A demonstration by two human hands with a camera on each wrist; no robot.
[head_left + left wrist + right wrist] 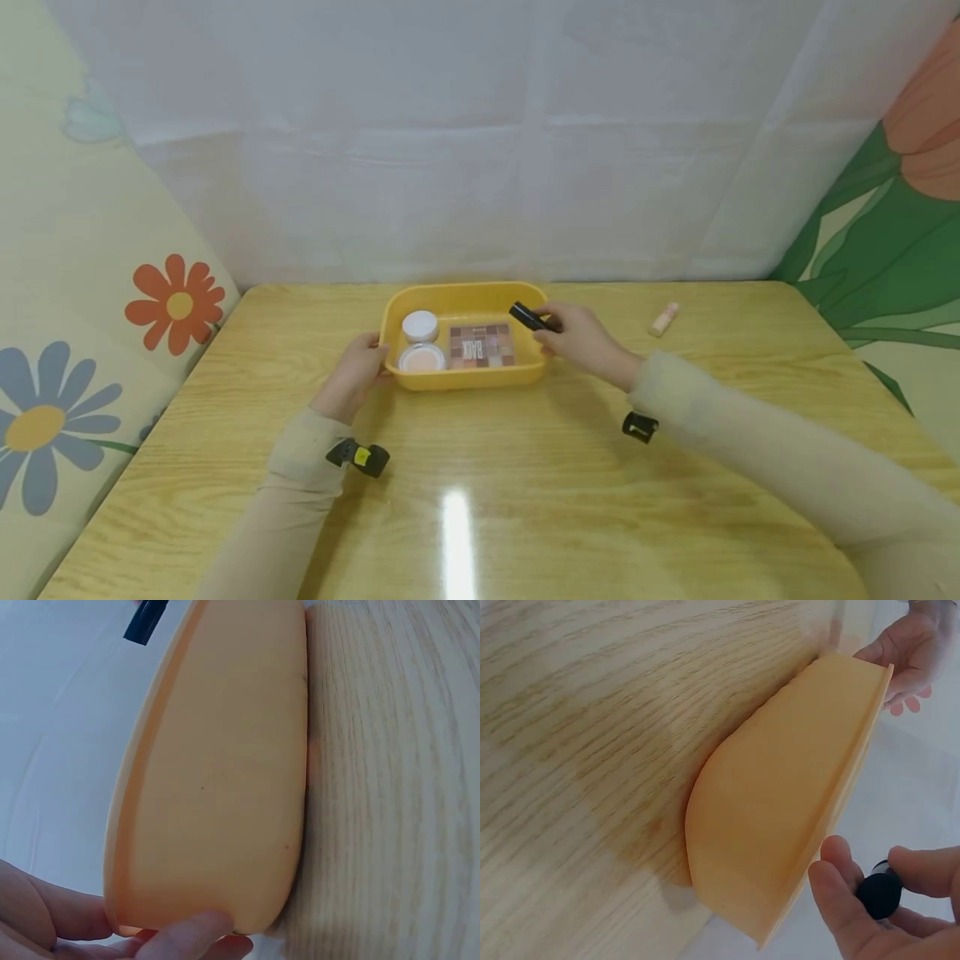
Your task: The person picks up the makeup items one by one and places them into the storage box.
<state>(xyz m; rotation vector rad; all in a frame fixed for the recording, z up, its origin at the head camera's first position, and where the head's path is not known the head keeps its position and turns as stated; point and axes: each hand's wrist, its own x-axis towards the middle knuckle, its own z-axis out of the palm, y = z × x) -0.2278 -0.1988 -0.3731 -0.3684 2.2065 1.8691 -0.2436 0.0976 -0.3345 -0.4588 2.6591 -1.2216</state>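
Note:
A yellow plastic basket rests on the wooden table, with my left hand gripping its left end. In the left wrist view the fingers lie against that end. Over the basket's right side, my right hand pinches a slim black cosmetic tube between thumb and fingertips, its far end pointing inward above the rim. Inside the basket lie a white round jar, a round compact with a pinkish face and an eyeshadow palette. The right wrist view shows the tube's round black end.
To the right of the basket, a small pink and beige tube lies on the table. A white cloth hangs behind the table's back edge. Flower-printed panels flank both sides.

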